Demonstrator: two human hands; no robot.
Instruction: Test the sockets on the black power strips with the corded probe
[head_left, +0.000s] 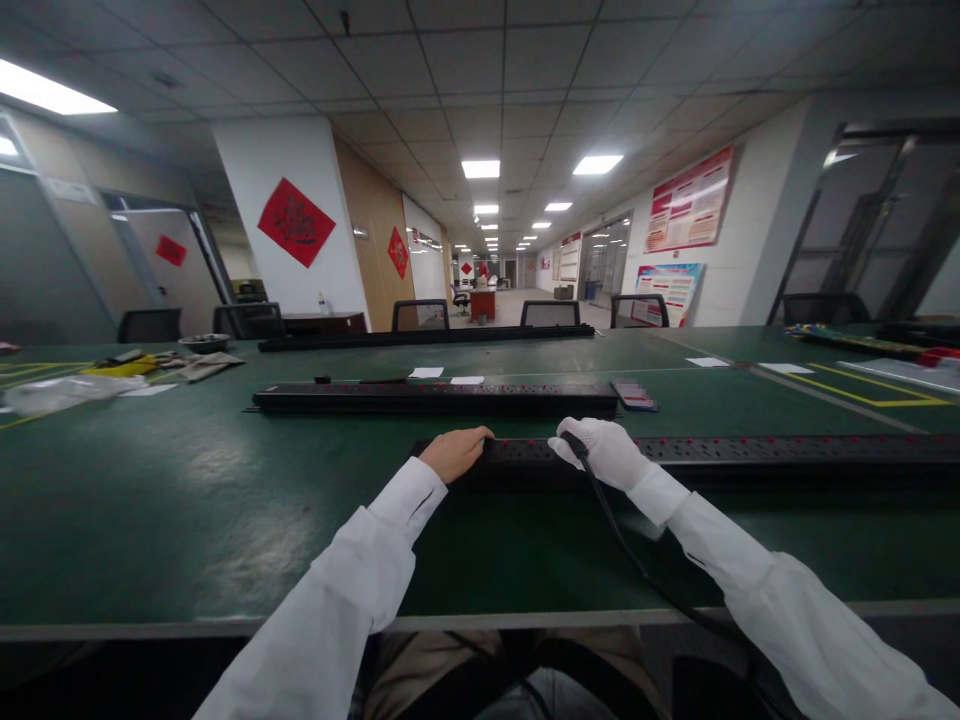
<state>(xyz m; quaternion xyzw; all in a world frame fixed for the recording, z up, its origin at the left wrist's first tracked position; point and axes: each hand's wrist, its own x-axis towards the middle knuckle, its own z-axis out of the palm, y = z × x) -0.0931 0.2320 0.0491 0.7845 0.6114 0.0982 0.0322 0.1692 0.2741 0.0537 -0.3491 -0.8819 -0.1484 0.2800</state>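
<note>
A long black power strip (pixel 705 452) with a row of sockets and red dots lies across the green table in front of me. My bare left hand (pixel 455 455) grips its top edge near the left end, the thumb hidden from view. In a white glove, my right hand (pixel 600 452) is closed around a black plug (pixel 574 445) just over the strip's sockets. From the plug a black cord (pixel 619 540) runs down over the table's front edge. Whether the plug's pins sit in a socket is hidden.
Behind lie more black strips (pixel 435 400), with a small printed card (pixel 634 397) at the right end. Another dark bundle (pixel 427 338) stretches along the table's far side. Paper slips (pixel 427 372), a plastic bag (pixel 71 394) and cloth gloves (pixel 206 366) lie about. Chairs (pixel 420 316) stand beyond.
</note>
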